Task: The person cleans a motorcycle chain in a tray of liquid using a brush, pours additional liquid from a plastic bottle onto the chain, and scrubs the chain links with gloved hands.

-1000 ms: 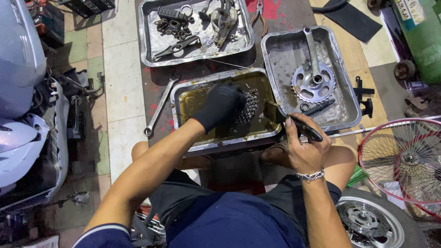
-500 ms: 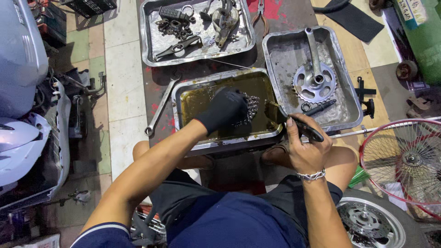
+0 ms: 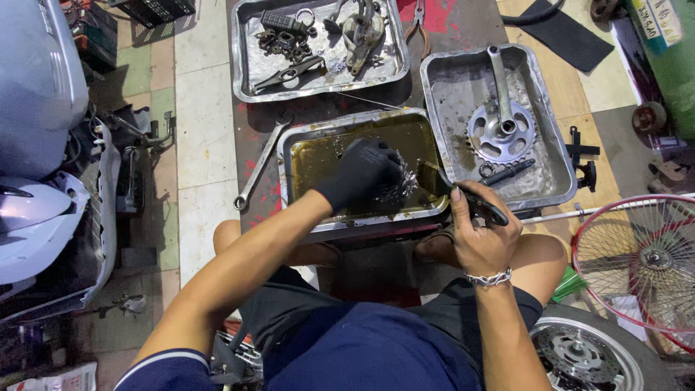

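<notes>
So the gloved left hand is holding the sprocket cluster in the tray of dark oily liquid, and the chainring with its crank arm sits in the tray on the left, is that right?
Not quite. In the head view the silver chainring with its crank arm lies in the metal tray on the right, not the left. The black-gloved left hand does hold the metal sprocket cluster in the tray of dark oily liquid.

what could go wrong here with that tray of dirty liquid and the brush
1. The tray of brown liquid sits just in front of the person's knees; hard strokes with the brush in the bare right hand may splash it onto skin.
2. Only the left hand is gloved, and the toothed sprocket it grips could slip when wet.
3. The long wrench lies on the floor beside the tray, easy to knock.
</notes>
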